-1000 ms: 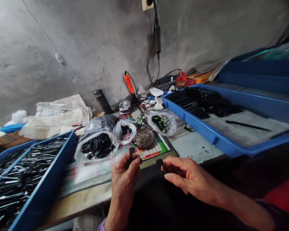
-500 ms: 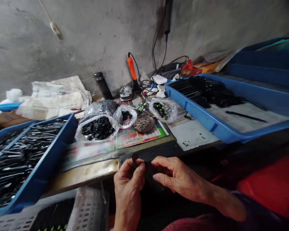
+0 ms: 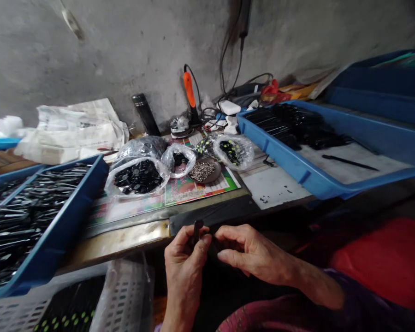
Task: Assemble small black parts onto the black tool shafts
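The left hand (image 3: 186, 263) and the right hand (image 3: 252, 252) are together, just in front of the bench edge. The left thumb and fingers are clamped on a small black plastic piece (image 3: 197, 230), which stands upright above the fist. The right hand's curled fingers come in just beside it (anything they hold is lost against the dark lap).

Below the left hand, a white plastic crate (image 3: 122, 295) holds black parts with green dots. A red cushion (image 3: 376, 263) lies to the right of the forearm. On the bench, a blue tray (image 3: 69, 216) full of long, thin dark pieces sits at the left. Beyond the hands, on a printed paper mat (image 3: 197, 191), are a clear bag of round black pieces (image 3: 136, 177), a smaller bag (image 3: 178, 159), a bag of black and green pieces (image 3: 233, 152) and a metal dish of tiny pins (image 3: 202, 171). To the right, a second blue tray (image 3: 280, 157) carries black strips and one loose black rod (image 3: 349, 161).

Farther back stand an orange-handled tool (image 3: 189, 90) and a black flask (image 3: 145, 114), with crumpled paper bags (image 3: 72, 131) to the left. Cables (image 3: 231, 55) hang down a concrete wall (image 3: 90, 46).
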Motion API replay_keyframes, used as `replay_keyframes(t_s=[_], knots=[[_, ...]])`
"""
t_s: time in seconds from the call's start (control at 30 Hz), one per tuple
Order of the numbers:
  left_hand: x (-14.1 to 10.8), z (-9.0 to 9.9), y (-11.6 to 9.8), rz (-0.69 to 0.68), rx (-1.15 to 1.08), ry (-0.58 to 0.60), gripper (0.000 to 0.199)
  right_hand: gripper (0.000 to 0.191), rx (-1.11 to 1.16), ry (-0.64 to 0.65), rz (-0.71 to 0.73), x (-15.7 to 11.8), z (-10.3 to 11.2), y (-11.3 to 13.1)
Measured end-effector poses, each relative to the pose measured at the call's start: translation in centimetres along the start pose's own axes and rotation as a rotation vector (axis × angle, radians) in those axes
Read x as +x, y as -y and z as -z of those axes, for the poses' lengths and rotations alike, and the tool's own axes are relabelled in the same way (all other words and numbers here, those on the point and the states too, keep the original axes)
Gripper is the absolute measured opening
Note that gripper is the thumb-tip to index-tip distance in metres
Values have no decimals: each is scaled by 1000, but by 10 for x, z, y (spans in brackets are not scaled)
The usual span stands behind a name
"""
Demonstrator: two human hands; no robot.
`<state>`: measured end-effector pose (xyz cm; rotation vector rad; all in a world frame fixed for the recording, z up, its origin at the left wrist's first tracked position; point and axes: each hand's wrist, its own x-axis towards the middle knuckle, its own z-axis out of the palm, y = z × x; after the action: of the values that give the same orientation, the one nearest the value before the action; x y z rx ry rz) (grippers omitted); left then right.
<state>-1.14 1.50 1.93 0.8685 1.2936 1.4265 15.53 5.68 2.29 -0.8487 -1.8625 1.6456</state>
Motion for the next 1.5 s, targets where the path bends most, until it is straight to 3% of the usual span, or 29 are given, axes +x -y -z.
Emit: replay_keyframes(t_s=[0.53,0.8,1.27,1.5], knots=[[-1,4,13,-17,39,34,28,11,-69,-13,-41,-3,-12,-9],[-3,2,15,105,-91,19,35,13,19,-7,-120,-4,-15,-10],[-20,6,19,136,-132,-20,33,14,143,-3,-138,-4,-16,-15],[-30,9,22,136,-63,-24,30,28,231,-25,-88,-3,-17,-17]])
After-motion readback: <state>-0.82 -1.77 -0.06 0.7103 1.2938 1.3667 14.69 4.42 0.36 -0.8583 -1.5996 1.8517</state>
